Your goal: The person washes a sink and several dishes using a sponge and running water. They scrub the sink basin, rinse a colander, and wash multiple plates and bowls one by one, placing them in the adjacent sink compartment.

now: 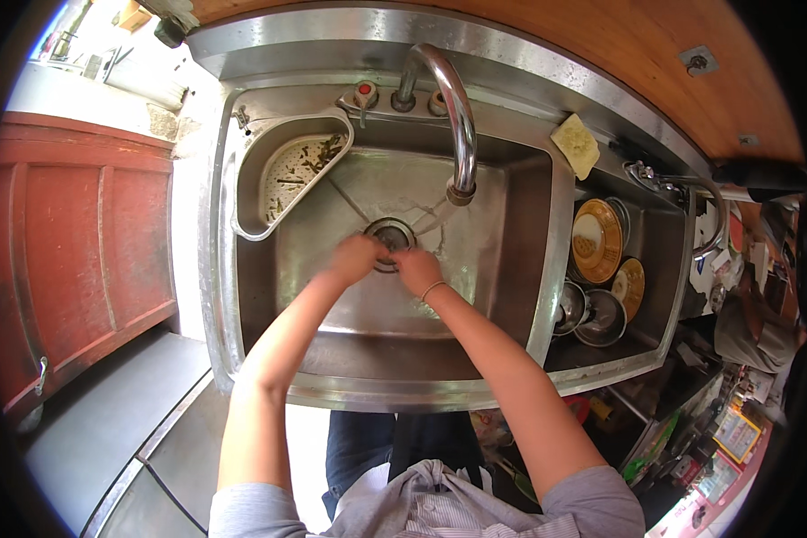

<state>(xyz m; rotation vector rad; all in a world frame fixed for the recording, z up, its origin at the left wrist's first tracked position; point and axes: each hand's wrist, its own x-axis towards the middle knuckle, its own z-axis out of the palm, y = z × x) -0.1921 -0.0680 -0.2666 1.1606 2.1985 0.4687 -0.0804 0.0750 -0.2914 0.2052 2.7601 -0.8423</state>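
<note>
Both hands reach down over the round drain (391,235) in the floor of a stainless steel sink basin (477,262). My left hand (358,259) is blurred, its fingers at the drain's near edge. Close beside it, my right hand (418,271) wears a thin bracelet and has its fingertips at the same edge. Whether either hand grips a drain part is hidden by the fingers. A curved chrome faucet (464,128) arches over the basin, and a pale streak of water seems to run from its spout towards the drain. The basin's floor looks wet.
A perforated corner strainer (289,185) holding dark plant scraps fills the basin's back left. A yellow sponge (576,146) rests on the ledge. The right basin holds brown plates (598,239) and metal bowls (602,319). A red-marked tap handle (365,95) stands behind the basin.
</note>
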